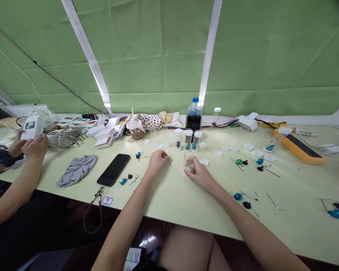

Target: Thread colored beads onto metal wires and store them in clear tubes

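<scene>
My left hand is closed in a pinch over the table, with the tip of a small thin metal piece showing at its fingertips. To the right, my right hand curls around a clear plastic tube, whose white end rests near the tabletop. Behind my hands stand several clear tubes with white caps, holding small blue and dark parts. Left of my left hand lie a blue part, a black part and bent metal wires.
Loose white caps, a green part, blue parts and wires lie to the right. An orange power strip is farther right. A phone, grey cloth and another person's hands holding a white box are left.
</scene>
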Demonstrator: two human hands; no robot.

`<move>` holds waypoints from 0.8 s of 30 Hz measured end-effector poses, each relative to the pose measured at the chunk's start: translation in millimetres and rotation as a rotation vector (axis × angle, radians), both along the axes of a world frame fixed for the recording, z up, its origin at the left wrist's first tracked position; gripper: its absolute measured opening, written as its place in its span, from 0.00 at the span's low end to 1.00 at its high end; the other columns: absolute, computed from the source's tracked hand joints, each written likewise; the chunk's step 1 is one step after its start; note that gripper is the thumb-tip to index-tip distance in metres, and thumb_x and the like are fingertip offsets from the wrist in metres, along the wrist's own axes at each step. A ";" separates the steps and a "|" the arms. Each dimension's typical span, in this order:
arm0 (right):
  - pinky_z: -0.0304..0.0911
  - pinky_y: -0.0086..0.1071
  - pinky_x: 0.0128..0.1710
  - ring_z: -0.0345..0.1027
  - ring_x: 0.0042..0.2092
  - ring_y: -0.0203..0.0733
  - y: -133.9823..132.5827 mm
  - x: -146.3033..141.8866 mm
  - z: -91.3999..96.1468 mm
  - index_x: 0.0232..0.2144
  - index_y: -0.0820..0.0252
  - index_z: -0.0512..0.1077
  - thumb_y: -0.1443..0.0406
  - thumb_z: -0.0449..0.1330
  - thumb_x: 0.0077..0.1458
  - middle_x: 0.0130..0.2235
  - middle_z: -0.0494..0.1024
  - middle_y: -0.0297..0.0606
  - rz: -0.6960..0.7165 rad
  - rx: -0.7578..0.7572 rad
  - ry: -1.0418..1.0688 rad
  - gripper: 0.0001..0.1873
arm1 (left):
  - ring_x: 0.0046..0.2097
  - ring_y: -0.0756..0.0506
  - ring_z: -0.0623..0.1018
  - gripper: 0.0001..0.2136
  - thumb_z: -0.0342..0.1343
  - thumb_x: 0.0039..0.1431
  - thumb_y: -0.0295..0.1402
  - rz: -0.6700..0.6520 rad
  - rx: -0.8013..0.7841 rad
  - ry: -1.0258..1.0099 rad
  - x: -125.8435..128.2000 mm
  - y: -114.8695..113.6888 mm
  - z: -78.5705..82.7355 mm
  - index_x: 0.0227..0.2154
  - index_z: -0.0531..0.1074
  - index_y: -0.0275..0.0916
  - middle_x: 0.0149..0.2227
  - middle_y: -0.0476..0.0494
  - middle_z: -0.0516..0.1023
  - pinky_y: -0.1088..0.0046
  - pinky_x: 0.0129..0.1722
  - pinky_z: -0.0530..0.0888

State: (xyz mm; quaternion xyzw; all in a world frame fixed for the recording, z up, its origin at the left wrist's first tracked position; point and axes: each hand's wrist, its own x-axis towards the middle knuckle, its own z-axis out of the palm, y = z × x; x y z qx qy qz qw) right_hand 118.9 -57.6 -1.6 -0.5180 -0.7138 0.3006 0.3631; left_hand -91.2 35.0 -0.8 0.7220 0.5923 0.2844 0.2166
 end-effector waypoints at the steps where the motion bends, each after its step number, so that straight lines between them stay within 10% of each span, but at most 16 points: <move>1: 0.57 0.30 0.28 0.60 0.24 0.34 1.5 0.4 -1.5 0.41 0.54 0.59 0.59 0.53 0.53 0.33 0.71 0.30 -0.041 0.016 0.005 0.13 | 0.33 0.46 0.74 0.11 0.57 0.49 0.41 -0.001 -0.010 -0.047 0.3 0.4 1.5 0.29 0.73 0.38 0.31 0.44 0.77 0.73 0.31 0.66; 9: 0.63 0.37 0.36 0.67 0.28 0.36 11.0 4.8 -10.7 0.46 0.54 0.57 0.61 0.51 0.53 0.46 0.71 0.38 -0.226 0.020 0.009 0.17 | 0.36 0.46 0.74 0.05 0.52 0.53 0.30 0.160 0.055 -0.059 -17.1 8.3 13.9 0.29 0.73 0.38 0.32 0.44 0.77 0.72 0.36 0.66; 18: 0.63 0.31 0.19 0.64 0.23 0.31 5.2 4.8 -6.0 0.57 0.52 0.49 0.56 0.54 0.54 0.56 0.63 0.46 -0.280 -0.046 0.096 0.31 | 0.33 0.47 0.75 0.06 0.60 0.48 0.34 0.081 -0.043 -0.039 -24.2 3.9 20.8 0.28 0.74 0.38 0.30 0.45 0.78 0.73 0.32 0.67; 24: 0.59 0.32 0.23 0.60 0.23 0.31 -4.5 5.0 7.8 0.59 0.54 0.46 0.56 0.51 0.58 0.52 0.63 0.47 -0.490 0.366 0.142 0.30 | 0.40 0.47 0.74 0.08 0.50 0.53 0.24 0.076 0.046 0.235 -30.5 8.4 14.8 0.33 0.74 0.37 0.38 0.42 0.75 0.73 0.39 0.66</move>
